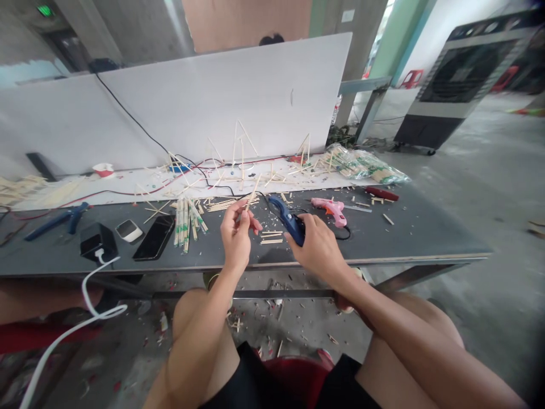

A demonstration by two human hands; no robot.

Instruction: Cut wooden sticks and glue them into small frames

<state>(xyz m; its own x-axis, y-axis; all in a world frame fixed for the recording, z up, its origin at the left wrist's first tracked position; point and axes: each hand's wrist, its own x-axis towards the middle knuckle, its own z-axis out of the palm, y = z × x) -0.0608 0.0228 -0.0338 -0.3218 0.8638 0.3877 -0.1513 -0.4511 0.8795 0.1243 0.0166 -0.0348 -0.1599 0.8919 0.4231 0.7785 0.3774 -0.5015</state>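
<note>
My left hand is closed in a pinch on a thin wooden stick that points up and away over the grey table. My right hand is wrapped round the grip of a blue glue gun, whose nozzle points toward the stick. The two hands are close together near the table's front edge. Short cut sticks lie on the table between them.
A pink glue gun lies right of my hands. A bundle of sticks, a black phone, a small white device, a black charger and blue pliers sit left. Stick frames stand before a white board.
</note>
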